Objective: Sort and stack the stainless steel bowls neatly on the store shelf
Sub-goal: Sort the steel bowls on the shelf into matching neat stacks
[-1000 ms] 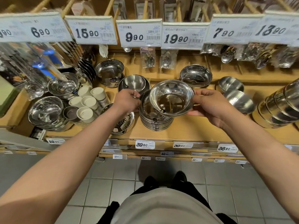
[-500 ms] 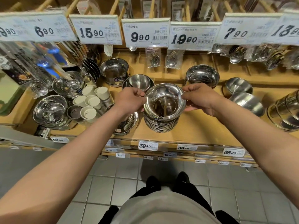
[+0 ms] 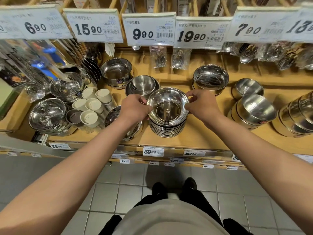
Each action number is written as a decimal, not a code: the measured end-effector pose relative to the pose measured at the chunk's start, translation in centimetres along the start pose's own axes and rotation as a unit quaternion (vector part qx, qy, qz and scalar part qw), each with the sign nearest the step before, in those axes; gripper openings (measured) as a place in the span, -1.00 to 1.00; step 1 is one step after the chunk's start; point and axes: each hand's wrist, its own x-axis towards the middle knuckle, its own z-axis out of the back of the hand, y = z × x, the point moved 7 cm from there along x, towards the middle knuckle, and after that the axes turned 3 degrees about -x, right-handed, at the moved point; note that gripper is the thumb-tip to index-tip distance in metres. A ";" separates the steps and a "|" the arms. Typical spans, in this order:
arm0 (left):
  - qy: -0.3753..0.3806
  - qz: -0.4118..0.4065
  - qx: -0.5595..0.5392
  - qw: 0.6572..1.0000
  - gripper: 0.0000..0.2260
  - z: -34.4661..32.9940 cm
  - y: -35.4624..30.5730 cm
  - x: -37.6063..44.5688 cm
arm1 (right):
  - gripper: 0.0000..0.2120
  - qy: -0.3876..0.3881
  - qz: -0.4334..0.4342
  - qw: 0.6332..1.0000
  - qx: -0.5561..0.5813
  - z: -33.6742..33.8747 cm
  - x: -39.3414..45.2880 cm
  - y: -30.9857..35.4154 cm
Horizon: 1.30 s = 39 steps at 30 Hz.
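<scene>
The wide, mirror-bright top bowl sits nested on the stack of steel bowls near the front of the pale wooden shelf, and I pinch its thin flared rim with curled fingers of my left hand and right hand. Left of the stack lie matte cream shakers; behind it stands a brushed, straight-walled bowl.

Bare forearms, no sleeves; light grey top, black trousers, black shoes down below.
</scene>
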 end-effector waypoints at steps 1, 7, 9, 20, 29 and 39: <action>0.001 0.000 -0.002 1.000 -0.86 0.0 0.0 0.0 | -0.69 -0.002 0.006 1.000 -0.009 -0.1 -0.1 0.0; 0.001 -0.006 0.009 1.000 -0.89 -0.1 -0.1 0.0 | -0.71 -0.018 0.032 0.999 -0.035 -0.1 -0.3 -0.1; 0.003 -0.012 0.019 1.000 -0.87 -0.1 0.0 0.0 | -0.71 -0.023 0.039 0.998 -0.046 -0.2 -0.4 -0.2; 0.043 -0.005 0.067 0.997 -0.69 -1.0 0.5 0.5 | -0.68 0.051 -0.065 0.993 0.081 -1.5 -0.5 -3.3; 0.076 0.100 -0.071 0.990 -0.59 -3.0 1.6 0.2 | -0.73 0.150 -0.144 0.941 0.269 -4.3 -2.1 -4.3; 0.093 0.105 -0.152 0.978 -0.77 -4.0 2.8 -0.1 | -0.69 0.144 -0.139 0.945 0.261 -3.6 -1.7 -6.0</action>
